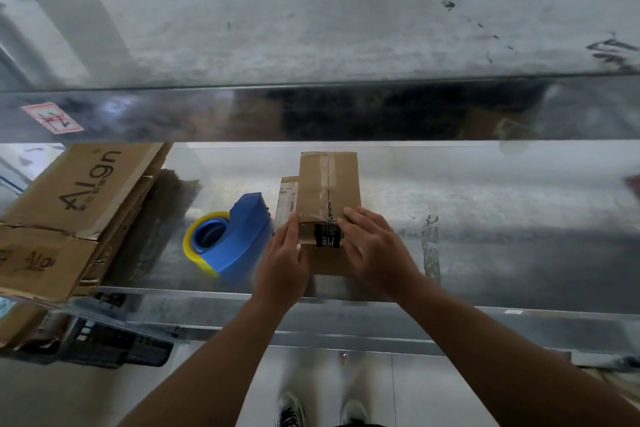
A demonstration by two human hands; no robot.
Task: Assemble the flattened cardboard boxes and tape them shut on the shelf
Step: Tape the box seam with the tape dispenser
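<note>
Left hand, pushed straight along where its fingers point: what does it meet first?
Likely the barcode-labelled flap at the left side of the cardboard box; the left hand sits at that edge. Depth is unclear.

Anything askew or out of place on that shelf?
A crumpled strip of clear tape lies stuck to the metal shelf, right of the small brown cardboard box. The box's tape seam looks wrinkled, and the flattened cardboard stack at left has torn edges.

black box label (328,235) unreadable, shoes (290,410) cut off below
</note>
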